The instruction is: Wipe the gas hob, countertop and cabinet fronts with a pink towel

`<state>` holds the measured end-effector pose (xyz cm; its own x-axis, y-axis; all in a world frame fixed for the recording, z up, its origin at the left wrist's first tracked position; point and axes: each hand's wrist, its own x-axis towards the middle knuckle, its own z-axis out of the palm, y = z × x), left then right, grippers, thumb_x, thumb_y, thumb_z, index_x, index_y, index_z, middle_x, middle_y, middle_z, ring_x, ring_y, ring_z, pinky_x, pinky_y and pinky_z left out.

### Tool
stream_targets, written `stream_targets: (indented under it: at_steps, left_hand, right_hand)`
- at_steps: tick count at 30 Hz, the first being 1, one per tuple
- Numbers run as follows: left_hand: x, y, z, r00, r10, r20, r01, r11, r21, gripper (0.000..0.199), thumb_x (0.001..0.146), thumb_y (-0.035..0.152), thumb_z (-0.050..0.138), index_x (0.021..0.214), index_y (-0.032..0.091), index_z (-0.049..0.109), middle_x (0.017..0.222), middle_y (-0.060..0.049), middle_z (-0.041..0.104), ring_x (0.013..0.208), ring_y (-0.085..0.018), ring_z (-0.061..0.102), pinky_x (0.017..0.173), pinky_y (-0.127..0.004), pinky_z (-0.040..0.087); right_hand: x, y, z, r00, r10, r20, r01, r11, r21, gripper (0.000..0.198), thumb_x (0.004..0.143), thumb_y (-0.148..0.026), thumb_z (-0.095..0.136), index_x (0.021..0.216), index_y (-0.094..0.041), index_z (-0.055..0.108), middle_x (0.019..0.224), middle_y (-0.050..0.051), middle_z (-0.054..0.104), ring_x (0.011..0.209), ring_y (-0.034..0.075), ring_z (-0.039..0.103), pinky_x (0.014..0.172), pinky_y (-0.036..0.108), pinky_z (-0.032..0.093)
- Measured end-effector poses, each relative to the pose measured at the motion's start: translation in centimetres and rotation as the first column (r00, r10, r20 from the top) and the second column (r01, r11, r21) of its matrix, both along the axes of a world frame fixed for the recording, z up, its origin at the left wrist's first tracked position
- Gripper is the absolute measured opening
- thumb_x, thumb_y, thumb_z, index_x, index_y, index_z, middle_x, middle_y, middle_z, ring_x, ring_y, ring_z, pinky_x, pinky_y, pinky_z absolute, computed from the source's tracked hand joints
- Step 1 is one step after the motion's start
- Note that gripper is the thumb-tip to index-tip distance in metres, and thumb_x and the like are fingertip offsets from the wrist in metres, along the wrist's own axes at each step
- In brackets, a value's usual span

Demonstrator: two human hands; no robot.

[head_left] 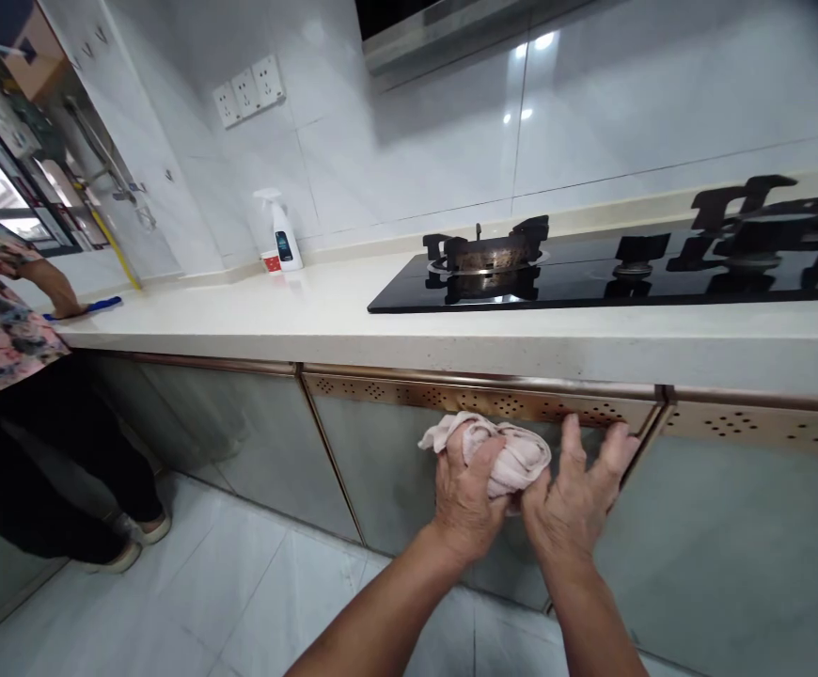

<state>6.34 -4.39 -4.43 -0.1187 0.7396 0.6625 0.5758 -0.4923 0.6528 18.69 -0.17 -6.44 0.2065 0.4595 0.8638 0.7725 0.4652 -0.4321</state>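
My left hand is closed around a bunched, pale pink cloth in front of the cabinet door. Beside it, my right hand has its fingers spread, their tips at the perforated copper-coloured strip along the door's top. The right thumb lies close to the cloth's lower edge; whether it touches the cloth I cannot tell. Below the strip, the greenish-grey cabinet door is shut, partly hidden behind my hands and forearms.
Above the cabinets runs a white countertop with a black gas stove. A white spray bottle stands near the wall. At the left, another person rests a hand on a blue cloth on the counter.
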Motion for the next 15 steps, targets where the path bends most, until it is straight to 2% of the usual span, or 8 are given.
stream_targets:
  at_steps: [3, 5, 8, 12, 15]
  left_hand:
    - [-1.2, 0.4, 0.3, 0.996, 0.04, -0.074, -0.036, 0.998, 0.049, 0.052, 0.077, 0.021, 0.077, 0.127, 0.032, 0.071, 0.145, -0.012, 0.054, 0.136, -0.038, 0.051, 0.121, -0.053, 0.036]
    - [-2.6, 0.6, 0.5, 0.99, 0.135, -0.038, -0.132, 0.989, 0.069, 0.053, 0.075, 0.023, 0.079, 0.126, 0.031, 0.071, 0.143, -0.012, 0.055, 0.134, -0.037, 0.052, 0.12, -0.052, 0.038]
    - [-5.6, 0.8, 0.9, 0.947, 0.316, 0.061, -0.319, 0.945, 0.066, 0.061, 0.065, 0.022, 0.083, 0.124, 0.028, 0.068, 0.141, -0.012, 0.052, 0.131, -0.036, 0.053, 0.117, -0.052, 0.041]
    - [-10.4, 1.1, 0.7, 0.842, 0.485, 0.236, -0.508, 0.86, 0.043, 0.066, 0.062, 0.012, 0.075, 0.125, 0.027, 0.061, 0.131, -0.008, 0.051, 0.126, -0.029, 0.055, 0.116, -0.047, 0.041]
    - [-13.7, 1.4, -0.4, 0.696, 0.548, 0.464, -0.584, 0.808, -0.077, 0.065, 0.064, 0.01, 0.071, 0.126, 0.025, 0.057, 0.131, -0.008, 0.05, 0.127, -0.024, 0.055, 0.118, -0.042, 0.039]
  right_hand:
    - [0.0, -0.1, 0.1, 1.0, -0.015, 0.008, 0.015, 1.0, -0.005, 0.082, 0.09, -0.019, 0.053, 0.165, -0.026, 0.021, 0.173, 0.017, 0.005, 0.158, 0.045, 0.007, 0.117, 0.075, 0.027]
    - [0.0, -0.1, 0.2, 1.0, -0.026, 0.016, 0.026, 1.0, -0.009, 0.082, 0.091, -0.023, 0.055, 0.165, -0.024, 0.021, 0.173, 0.019, 0.005, 0.158, 0.046, 0.007, 0.116, 0.076, 0.028]
    - [0.0, -0.1, 0.2, 0.999, -0.026, 0.034, 0.026, 1.0, -0.004, 0.082, 0.091, -0.024, 0.056, 0.165, -0.024, 0.021, 0.172, 0.019, 0.005, 0.157, 0.047, 0.008, 0.116, 0.075, 0.029]
    - [0.1, 0.0, 0.1, 0.999, -0.022, 0.044, 0.022, 1.0, -0.002, 0.083, 0.09, -0.025, 0.058, 0.165, -0.023, 0.022, 0.172, 0.019, 0.005, 0.157, 0.047, 0.008, 0.117, 0.074, 0.028]
    - [0.1, 0.0, 0.1, 1.0, -0.008, 0.023, 0.008, 1.0, -0.016, 0.083, 0.089, -0.025, 0.058, 0.165, -0.023, 0.023, 0.172, 0.019, 0.004, 0.157, 0.049, 0.007, 0.115, 0.077, 0.028]
